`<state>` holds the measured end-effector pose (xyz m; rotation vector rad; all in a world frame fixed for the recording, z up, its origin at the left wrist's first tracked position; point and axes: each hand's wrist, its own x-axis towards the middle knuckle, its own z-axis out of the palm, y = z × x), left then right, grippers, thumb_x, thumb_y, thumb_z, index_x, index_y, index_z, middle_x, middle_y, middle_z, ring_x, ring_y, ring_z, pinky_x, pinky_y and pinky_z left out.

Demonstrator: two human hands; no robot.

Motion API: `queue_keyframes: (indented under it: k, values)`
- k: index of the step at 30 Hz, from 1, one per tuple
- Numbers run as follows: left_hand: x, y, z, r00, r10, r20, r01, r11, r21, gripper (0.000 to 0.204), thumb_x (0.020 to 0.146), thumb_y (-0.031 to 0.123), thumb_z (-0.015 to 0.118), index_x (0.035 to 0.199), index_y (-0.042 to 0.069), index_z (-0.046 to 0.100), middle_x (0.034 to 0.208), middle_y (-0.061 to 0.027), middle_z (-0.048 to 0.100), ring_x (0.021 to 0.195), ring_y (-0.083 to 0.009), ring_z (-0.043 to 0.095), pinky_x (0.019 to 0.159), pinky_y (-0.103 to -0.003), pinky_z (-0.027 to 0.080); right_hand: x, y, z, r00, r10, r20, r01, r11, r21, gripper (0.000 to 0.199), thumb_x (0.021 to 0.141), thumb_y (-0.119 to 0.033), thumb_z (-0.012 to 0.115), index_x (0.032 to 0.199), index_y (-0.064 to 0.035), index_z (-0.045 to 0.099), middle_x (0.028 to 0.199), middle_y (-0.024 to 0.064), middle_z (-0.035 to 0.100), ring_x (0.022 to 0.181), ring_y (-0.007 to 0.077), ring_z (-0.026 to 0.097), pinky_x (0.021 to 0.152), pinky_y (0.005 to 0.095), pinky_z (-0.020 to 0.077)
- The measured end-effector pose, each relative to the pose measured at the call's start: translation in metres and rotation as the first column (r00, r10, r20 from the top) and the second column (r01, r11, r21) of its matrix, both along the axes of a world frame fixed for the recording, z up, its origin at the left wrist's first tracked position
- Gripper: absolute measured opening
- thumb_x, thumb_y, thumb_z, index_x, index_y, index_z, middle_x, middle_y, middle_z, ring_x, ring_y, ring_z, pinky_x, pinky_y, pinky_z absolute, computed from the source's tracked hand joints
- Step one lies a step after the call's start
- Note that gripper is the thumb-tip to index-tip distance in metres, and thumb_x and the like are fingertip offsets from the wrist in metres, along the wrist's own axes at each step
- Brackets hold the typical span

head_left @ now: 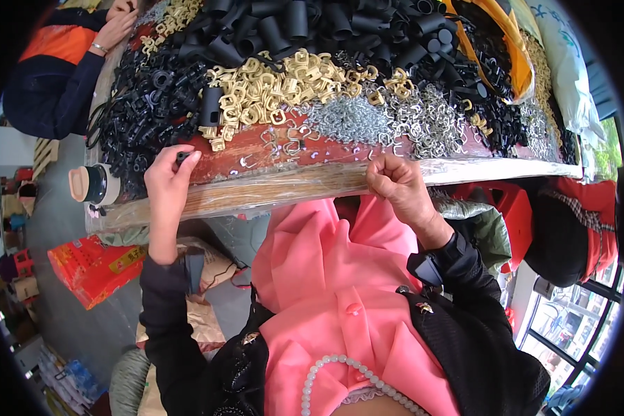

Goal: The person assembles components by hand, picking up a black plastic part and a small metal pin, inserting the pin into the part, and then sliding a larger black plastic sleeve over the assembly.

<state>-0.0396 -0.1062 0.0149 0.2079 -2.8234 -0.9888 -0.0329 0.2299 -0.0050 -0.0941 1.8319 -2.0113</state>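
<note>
My left hand [168,179] is raised at the table's front edge, thumb and fingers pinched on a small black plastic part [182,157]. Farther right, my right hand [398,186] is closed with its fingers curled in above the same edge; whatever it may hold is hidden. Beyond my hands, loose parts cover the worn red tabletop [230,151]: beige plastic loops [277,90], small silver springs or pins [347,119] and bent metal clips [426,121]. Black ring-like parts [161,80] are heaped beyond my left hand, and a black tube [211,106] stands near the beige loops.
Black tubes [295,21] pile up at the back, near a yellow-orange bag [513,48]. A lidded cup [104,184] stands at the left corner. A co-worker's arm [69,97] reaches in at upper left. Below are a red bag [93,270] and a red stool [509,218].
</note>
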Motion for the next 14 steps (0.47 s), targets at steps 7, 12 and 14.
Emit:
queue_keyframes:
  k: [7,12,14]
  values:
    - [-0.003,0.102,-0.01,0.912,-0.41,0.009,0.111,0.268,0.957,0.023,0.087,0.023,0.041,0.095,0.003,0.049,0.071,-0.0036,0.052,0.072,-0.0135,0.054,0.06,-0.025,0.045,0.008,-0.007,0.015,0.996,0.009,-0.084,-0.013,0.999,-0.051,0.006,0.078,-0.005,0.054,0.075,-0.0019,0.05,0.065,-0.0019,0.049,0.057,0.0038,0.043,0.051,0.0173,0.0347]
    - [-0.008,0.16,-0.009,0.742,-0.643,0.189,-0.298,-0.064,0.953,0.026,0.087,0.028,0.042,0.1,0.005,0.043,0.084,-0.0038,0.052,0.085,-0.0149,0.054,0.071,-0.029,0.048,-0.001,0.004,0.013,0.985,0.043,-0.17,-0.036,0.998,0.043,0.005,0.078,-0.003,0.054,0.075,-0.002,0.05,0.07,0.0,0.052,0.06,0.0044,0.045,0.053,0.018,0.0365]
    - [-0.008,0.17,-0.011,0.755,-0.622,0.208,-0.291,-0.033,0.956,0.026,0.084,0.024,0.048,0.101,0.006,0.044,0.083,-0.0042,0.051,0.075,-0.0145,0.054,0.065,-0.028,0.049,-0.001,0.01,0.011,0.98,0.045,-0.192,-0.027,0.995,0.093,0.005,0.078,-0.003,0.054,0.075,-0.002,0.05,0.072,0.0008,0.053,0.061,0.0047,0.046,0.054,0.0182,0.0372]
